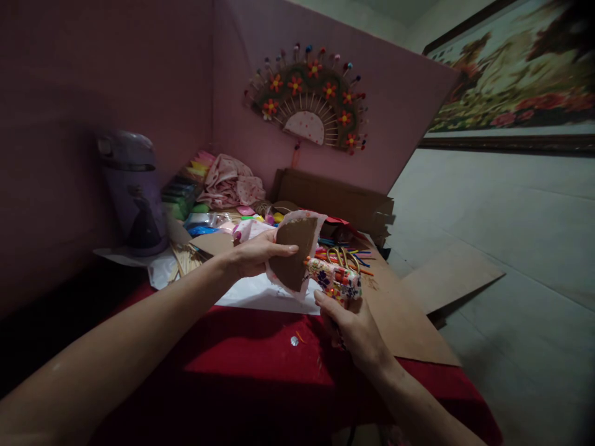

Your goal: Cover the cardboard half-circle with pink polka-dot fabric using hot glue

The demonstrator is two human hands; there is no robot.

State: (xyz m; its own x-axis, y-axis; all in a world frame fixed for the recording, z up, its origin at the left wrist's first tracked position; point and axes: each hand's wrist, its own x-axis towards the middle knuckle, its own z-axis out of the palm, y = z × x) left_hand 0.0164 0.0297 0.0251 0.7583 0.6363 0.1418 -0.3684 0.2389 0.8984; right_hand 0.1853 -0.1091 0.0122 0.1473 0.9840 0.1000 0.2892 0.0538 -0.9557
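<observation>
My left hand (260, 251) grips a half-round piece of brown cardboard (294, 263) by its left side, thumb on the front face. Pale pink cloth sticks out around the cardboard's edges. On the right, my right hand (346, 319) is wrapped round the handle of a flower-patterned glue gun (335, 279). Its orange tip points left, at or very near the cardboard's right edge; whether they touch is hard to tell. Both hands are above a white sheet (260, 296) on the red tablecloth (260, 347).
A purple bottle (137, 198) stands at the left. Behind are pink cloth (230, 183), clay packets, sticks and gold-handled scissors (344, 257). A cardboard sheet (409, 322) covers the right side. A decorated fan (309, 102) hangs on the pink board.
</observation>
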